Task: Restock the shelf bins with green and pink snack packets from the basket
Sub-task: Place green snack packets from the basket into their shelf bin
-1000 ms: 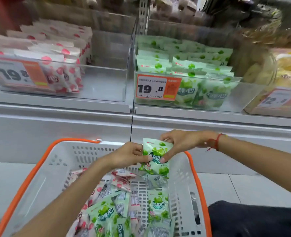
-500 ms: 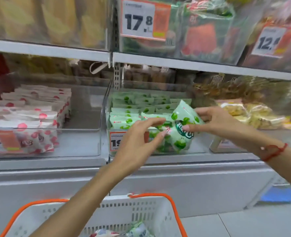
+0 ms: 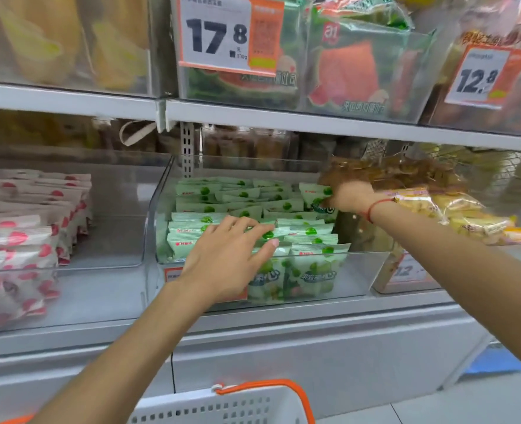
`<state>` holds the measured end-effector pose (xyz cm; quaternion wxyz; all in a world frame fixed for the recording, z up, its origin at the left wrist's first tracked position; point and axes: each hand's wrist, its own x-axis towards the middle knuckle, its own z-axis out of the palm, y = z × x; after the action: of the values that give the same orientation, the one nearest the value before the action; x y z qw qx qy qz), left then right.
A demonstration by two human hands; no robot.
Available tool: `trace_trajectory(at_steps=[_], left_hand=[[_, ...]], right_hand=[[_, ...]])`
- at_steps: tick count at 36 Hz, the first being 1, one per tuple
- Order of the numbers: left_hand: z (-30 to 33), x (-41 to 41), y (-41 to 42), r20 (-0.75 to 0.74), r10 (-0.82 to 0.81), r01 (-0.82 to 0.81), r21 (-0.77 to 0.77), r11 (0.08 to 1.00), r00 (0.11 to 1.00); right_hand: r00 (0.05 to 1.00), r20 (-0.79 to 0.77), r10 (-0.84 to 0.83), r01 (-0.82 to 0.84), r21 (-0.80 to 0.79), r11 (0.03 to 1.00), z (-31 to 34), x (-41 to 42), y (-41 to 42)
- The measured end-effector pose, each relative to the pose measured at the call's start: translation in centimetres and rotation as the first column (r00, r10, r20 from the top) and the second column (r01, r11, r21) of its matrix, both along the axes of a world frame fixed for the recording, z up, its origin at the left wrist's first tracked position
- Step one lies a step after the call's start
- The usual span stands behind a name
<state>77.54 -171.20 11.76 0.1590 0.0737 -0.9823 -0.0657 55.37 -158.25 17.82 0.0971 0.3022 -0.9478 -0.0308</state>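
Observation:
A clear shelf bin [image 3: 363, 270] in the middle holds rows of upright green snack packets [image 3: 286, 206]. My right hand [image 3: 349, 195] is deep in the bin at its back right and grips one green packet [image 3: 314, 194] standing behind the rows. My left hand [image 3: 231, 258] hovers over the front rows with fingers spread and straight, its fingertips touching packet tops. To the left, another clear bin [image 3: 109, 264] holds pink snack packets [image 3: 30, 228]. Only the rim of the white basket [image 3: 222, 405] with its orange handle shows at the bottom.
An upper shelf [image 3: 283, 117] hangs low over the bins, with price tags 17.8 [image 3: 219, 35] and 12.8 [image 3: 479, 76]. Yellow snack bags [image 3: 467, 215] fill the bin on the right, close to my right forearm. A white cabinet front lies below.
My right hand carried the green packet from in front of the bin into its back right corner. My left hand let go of it and opened over the front rows. The view tilted up.

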Motion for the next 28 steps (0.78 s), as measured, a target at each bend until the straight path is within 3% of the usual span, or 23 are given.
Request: trace_trajectory(at_steps=[4, 7, 16, 22, 28], left_hand=[[0.0, -0.1, 0.0, 0.003, 0.0, 0.0, -0.003, 1.0, 1.0], [-0.3, -0.1, -0.1, -0.009, 0.003, -0.003, -0.018, 1.0, 1.0], [-0.6, -0.2, -0.1, -0.007, 0.009, -0.01, -0.034, 0.999, 1.0], [-0.4, -0.1, 0.1, 0.015, 0.003, -0.003, -0.011, 1.0, 1.0], [-0.2, 0.0, 0.1, 0.024, 0.01, -0.009, -0.015, 1.0, 1.0]], right_hand=[[0.97, 0.241, -0.025, -0.005, 0.123, 0.992, 0.5, -3.0, -1.9], [0.951, 0.31, 0.008, -0.06, 0.159, 0.985, 0.8, -4.0, -2.4], [0.994, 0.081, 0.078, -0.094, 0.216, 0.972, -0.5, -2.0, -3.2], [0.977, 0.21, 0.047, -0.076, 0.135, 0.988, 1.4, -0.9, -2.3], [0.991, 0.127, 0.044, -0.055, 0.089, 0.994, -1.9, -1.6, -2.3]])
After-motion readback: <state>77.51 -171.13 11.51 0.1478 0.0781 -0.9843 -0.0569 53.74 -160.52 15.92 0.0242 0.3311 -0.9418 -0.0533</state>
